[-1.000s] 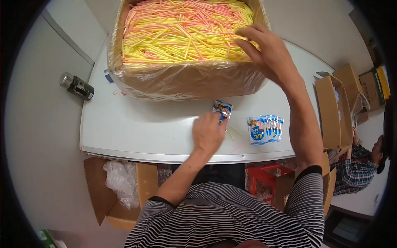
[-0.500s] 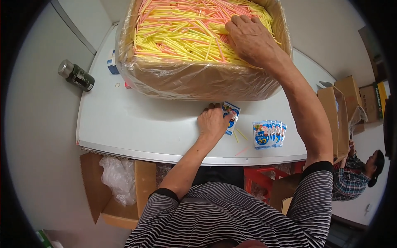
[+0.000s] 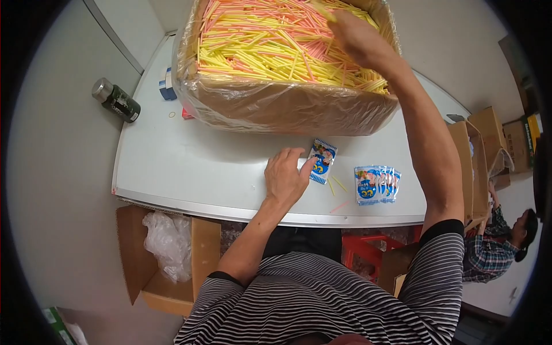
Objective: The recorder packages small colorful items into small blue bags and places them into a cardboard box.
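Note:
A large carton (image 3: 276,106) lined with clear plastic is filled with thin yellow and pink sticks (image 3: 253,49). Over its far right part is my right hand (image 3: 362,40), blurred by motion, closed on a few yellow sticks (image 3: 325,11) that jut from the fingertips. My left hand (image 3: 284,175) is open on the white table, thumb spread from the fingers. Its thumb tip is at the left edge of a small blue-and-white printed packet (image 3: 323,161) lying flat. To the right of that packet lies an overlapping row of similar packets (image 3: 376,185).
Loose yellow sticks (image 3: 338,184) and a pink stick (image 3: 339,207) lie on the white table (image 3: 184,167). A dark flask (image 3: 117,100) stands at the left. Below the table's edge is an open carton (image 3: 206,259) holding clear plastic. Another person (image 3: 494,247) is by cartons at the right.
My right hand has lifted from the sticks and moved farther away, with yellow sticks at its fingertips. My left hand has drawn back from the packet and spread its fingers.

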Available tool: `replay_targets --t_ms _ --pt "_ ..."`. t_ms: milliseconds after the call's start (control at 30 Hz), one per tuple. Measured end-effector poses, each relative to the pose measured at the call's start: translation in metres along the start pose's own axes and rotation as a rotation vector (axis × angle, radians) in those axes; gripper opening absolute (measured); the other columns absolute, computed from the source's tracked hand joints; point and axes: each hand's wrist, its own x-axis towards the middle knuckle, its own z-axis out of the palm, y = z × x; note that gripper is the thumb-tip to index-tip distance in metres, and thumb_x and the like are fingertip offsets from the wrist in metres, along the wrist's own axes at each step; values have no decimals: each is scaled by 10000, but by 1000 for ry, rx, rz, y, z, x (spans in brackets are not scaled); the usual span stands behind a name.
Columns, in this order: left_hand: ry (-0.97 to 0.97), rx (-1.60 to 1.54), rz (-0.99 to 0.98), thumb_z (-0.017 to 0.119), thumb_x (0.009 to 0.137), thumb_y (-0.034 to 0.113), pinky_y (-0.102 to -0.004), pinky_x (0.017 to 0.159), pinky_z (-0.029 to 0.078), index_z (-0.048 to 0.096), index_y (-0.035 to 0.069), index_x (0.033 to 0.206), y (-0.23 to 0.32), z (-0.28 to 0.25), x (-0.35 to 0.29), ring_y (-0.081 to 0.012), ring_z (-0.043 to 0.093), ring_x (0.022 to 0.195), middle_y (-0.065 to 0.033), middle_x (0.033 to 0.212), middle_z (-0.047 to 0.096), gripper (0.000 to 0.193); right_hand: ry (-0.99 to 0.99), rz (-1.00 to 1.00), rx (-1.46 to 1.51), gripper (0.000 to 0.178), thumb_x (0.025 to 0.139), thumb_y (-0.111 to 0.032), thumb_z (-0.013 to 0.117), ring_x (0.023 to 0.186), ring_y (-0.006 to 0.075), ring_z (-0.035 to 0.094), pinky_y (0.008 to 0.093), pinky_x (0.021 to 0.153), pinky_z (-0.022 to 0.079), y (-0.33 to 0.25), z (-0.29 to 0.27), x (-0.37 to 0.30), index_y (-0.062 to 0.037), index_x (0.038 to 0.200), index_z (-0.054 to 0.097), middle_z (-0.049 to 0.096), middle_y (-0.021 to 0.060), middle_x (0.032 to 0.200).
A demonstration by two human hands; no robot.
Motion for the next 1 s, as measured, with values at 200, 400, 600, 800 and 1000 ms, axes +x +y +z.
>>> replay_targets --t_ms 200,400,600,800,1000 --pt "-8 -281 -13 799 832 173 -338 680 513 694 2 986 37 -24 4 -210 654 739 -114 912 698 254 6 497 1162 316 1046 -308 481 607 97 444 254 533 413 23 -56 -38 -55 873 556 540 37 737" --pt "-77 -969 -189 686 966 208 -264 782 518 632 -3 1173 55 -30 9 -118 647 872 -77 1046 693 301 -441 428 1609 352 1019 -329 501 436 51 417 207 374 315 -17 -50 -150 -55 807 561 510 -11 623" --pt "-583 -1080 -104 367 1079 471 -352 985 482 524 -45 1344 46 -6 5 -231 624 1120 -154 1253 617 601 -954 899 2096 273 1009 -265 552 541 112 560 229 388 393 -89 27 -265 1 951 578 581 67 723" --pt "-976 -836 -303 382 1081 434 -315 946 495 590 -42 1282 44 -5 5 -224 640 1069 -181 1169 662 557 -734 742 2218 265 1034 -222 483 633 221 648 318 555 559 -104 80 -290 32 1058 556 636 141 822" --pt "-301 -657 -212 520 1028 388 -340 740 542 657 -10 1188 24 13 0 -214 681 785 -161 1023 714 450 -578 741 1797 295 1052 -253 459 843 228 689 326 742 554 -100 78 -281 11 1047 591 688 153 897"
